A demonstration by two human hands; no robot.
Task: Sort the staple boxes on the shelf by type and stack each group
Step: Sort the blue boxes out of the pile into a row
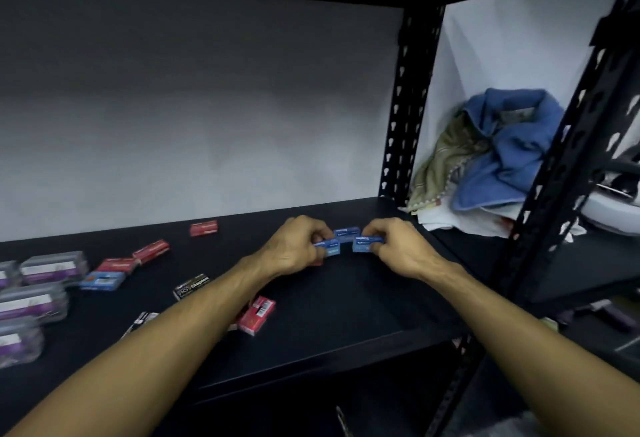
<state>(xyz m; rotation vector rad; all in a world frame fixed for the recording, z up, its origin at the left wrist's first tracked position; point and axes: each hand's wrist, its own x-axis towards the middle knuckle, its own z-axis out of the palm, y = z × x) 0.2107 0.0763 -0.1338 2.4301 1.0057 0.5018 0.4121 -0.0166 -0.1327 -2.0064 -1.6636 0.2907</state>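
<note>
Both hands are busy with small blue boxes on the black shelf [346, 301]. The left hand [298, 249] pinches one blue box [329, 247]. The right hand [391, 249] pinches another blue box [365, 243]. A third blue box [346, 233] sits just behind these two, between the hands. The hands are close together but do not touch.

What could go wrong? The boxes are little and light. If one is set down crooked on another, the pile may tip or slide. A bump from a knuckle could knock the back box away too. The arms reach over boxes lying nearer the front, so a sleeve-less arm could brush the red box [258, 313] off the edge.

Now the count. Blue boxes: three by the hands, and one more blue box [103, 280] far to the left of them, so four. Red boxes: four clear ones, all left of the hands or in front of them. Black boxes: one clear black box [192, 286], and maybe another partly hidden under the left arm. Clear purple-label cases [53, 267] at the far left: about five, some cut off.
</note>
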